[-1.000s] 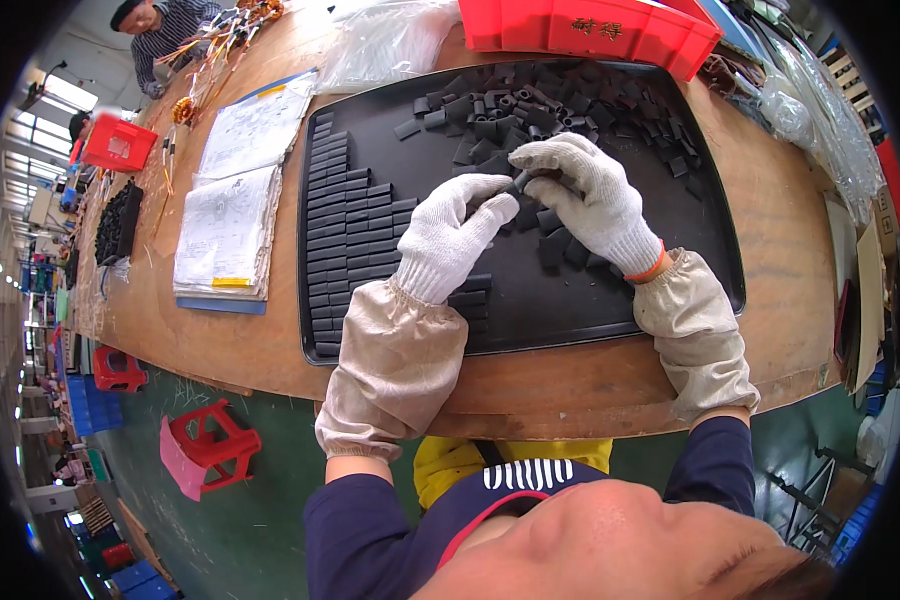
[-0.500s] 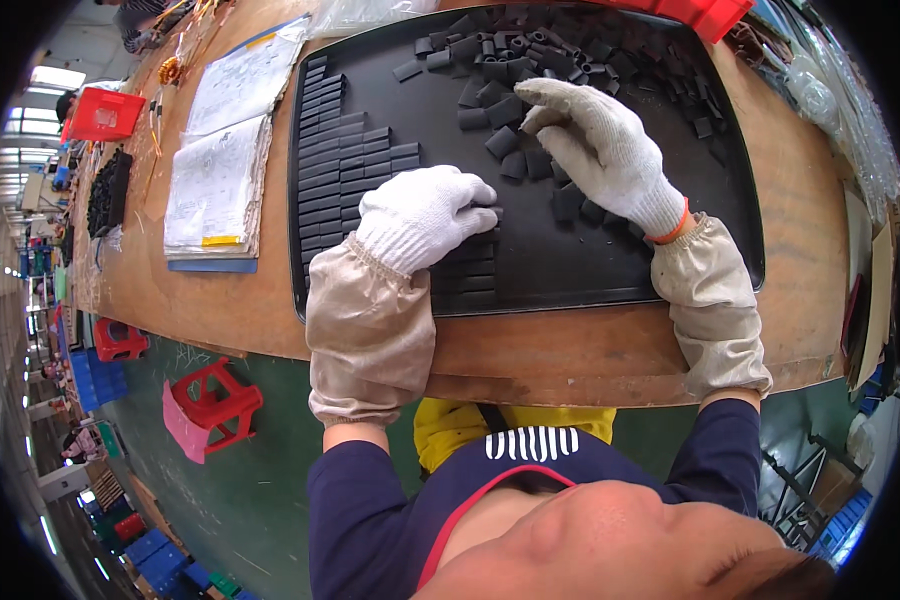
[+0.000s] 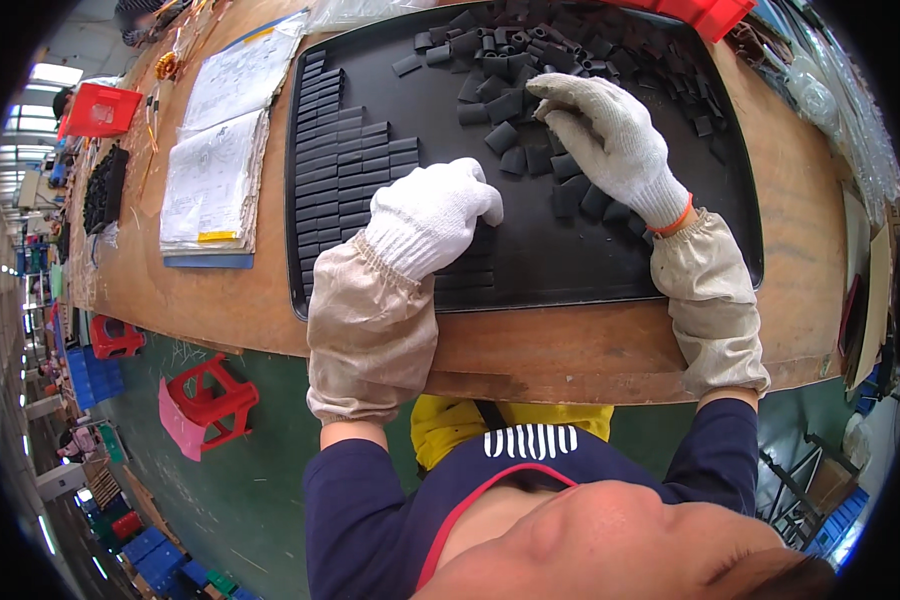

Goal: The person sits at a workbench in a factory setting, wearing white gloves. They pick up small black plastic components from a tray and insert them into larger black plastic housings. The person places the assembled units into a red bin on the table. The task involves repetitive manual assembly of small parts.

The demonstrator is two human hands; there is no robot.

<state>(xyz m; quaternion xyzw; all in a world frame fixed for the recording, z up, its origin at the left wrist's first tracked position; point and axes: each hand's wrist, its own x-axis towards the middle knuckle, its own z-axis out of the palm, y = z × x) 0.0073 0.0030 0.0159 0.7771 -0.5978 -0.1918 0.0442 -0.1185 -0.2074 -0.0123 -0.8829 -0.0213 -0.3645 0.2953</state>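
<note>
A large black tray (image 3: 560, 270) lies on the bench, holding many short black tubes. On its left side, tubes lie end to end in neat rows (image 3: 345, 165). My left hand (image 3: 432, 215), in a white knit glove, is over the right end of these rows with its fingers curled down. Whatever those fingers hold is hidden beneath the glove. My right hand (image 3: 615, 145), gloved with an orange cuff edge, hovers at the loose tubes (image 3: 510, 105), fingers bent and a gap showing between thumb and fingers. I see no tube in it.
An opened stack of printed sheets (image 3: 215, 180) lies left of the tray on the wooden bench (image 3: 570, 350). A red bin (image 3: 100, 110) and a small black box (image 3: 105, 190) stand farther left. Clear plastic bags (image 3: 830, 100) lie at the right. A red stool (image 3: 215, 395) is on the floor.
My left hand has shifted slightly up and right, its fingers curling in more. My right hand has moved a little right, its fingers closer to the thumb.
</note>
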